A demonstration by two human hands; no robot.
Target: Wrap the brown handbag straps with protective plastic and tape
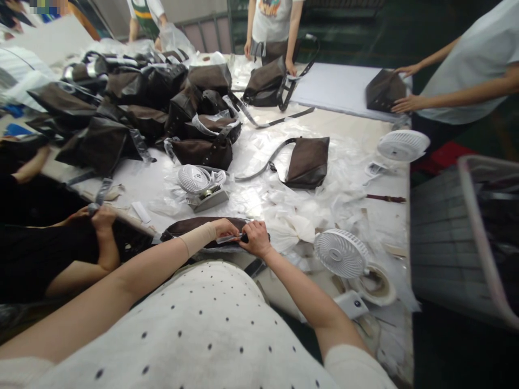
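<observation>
Head view, with left hand and right hand closed on a dark brown leather handbag just under the palms, and any slip of the small silver-and-black tool between them liable to scratch the leather.

A dark brown leather bag lies flat and lengthwise along the near edge of the table, its long, curved top edge facing away from the person. The left hand rests on the bag's upper edge. The right hand grips a slim tool with a silver shaft and a black end, held low across the bag's front. Its exact kind is hard to tell.
</observation>
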